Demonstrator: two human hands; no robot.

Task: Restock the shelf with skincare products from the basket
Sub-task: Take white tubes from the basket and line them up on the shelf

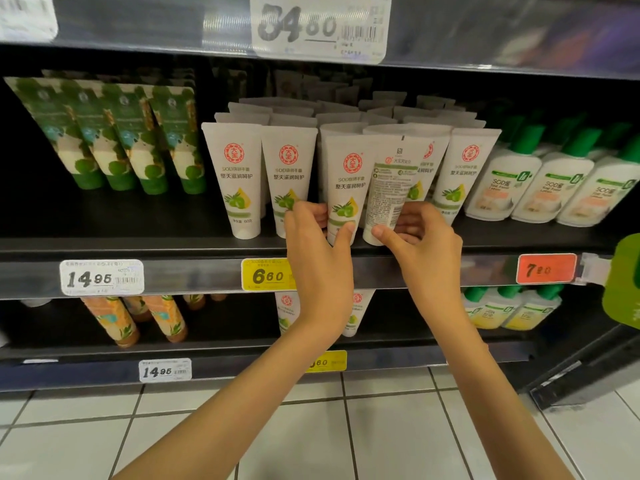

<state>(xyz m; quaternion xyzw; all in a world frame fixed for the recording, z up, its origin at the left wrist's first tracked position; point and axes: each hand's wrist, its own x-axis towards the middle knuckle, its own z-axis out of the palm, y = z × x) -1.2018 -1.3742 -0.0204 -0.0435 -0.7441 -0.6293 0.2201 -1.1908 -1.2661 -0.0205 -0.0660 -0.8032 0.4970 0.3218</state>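
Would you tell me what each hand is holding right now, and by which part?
The left hand grips a front-facing white tube near its cap end; the right hand pinches the back-facing white tube at its cap end.

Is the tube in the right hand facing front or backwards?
Backwards: the tube shows small print, unlike its neighbours' red logos.

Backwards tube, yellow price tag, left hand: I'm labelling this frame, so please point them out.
Backwards tube (388,192): head view, on its printed back panel.
Yellow price tag (266,274): head view, on the digits.
Left hand (317,251): head view, on the back of the hand.
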